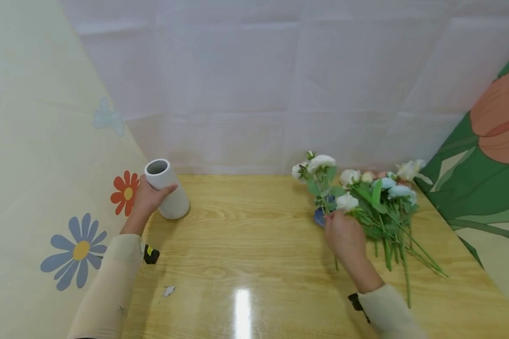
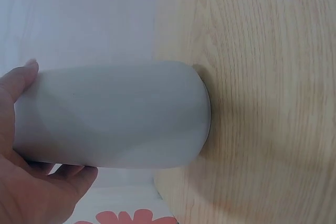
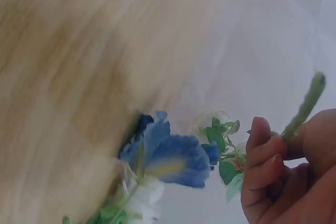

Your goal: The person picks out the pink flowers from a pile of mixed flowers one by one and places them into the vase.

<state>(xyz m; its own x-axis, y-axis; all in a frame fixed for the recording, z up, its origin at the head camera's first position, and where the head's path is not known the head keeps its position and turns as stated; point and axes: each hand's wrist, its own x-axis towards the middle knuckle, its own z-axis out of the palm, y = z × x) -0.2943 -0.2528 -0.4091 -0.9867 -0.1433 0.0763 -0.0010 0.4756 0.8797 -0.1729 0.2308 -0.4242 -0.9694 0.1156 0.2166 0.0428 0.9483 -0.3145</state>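
Observation:
A tall white vase (image 1: 173,197) stands at the left of the table, its round mouth facing up. My left hand (image 1: 147,197) grips it near the rim, thumb on one side; the left wrist view shows fingers on both sides of the smooth vase body (image 2: 115,116) and its base on the wood. On the right, my right hand (image 1: 345,235) pinches the green stem of a white flower spray (image 1: 321,163) with leaves. In the right wrist view, the cut stem end (image 3: 310,100) sticks out past the fingers. A blue flower (image 3: 176,156) lies close by that hand.
A pile of artificial flowers with green stems (image 1: 388,230) lies at the right, with white, pale blue (image 1: 400,190) and pinkish heads. A small white scrap (image 1: 168,291) is on the table (image 1: 246,245) near the front left. White cloth (image 1: 237,84) hangs behind.

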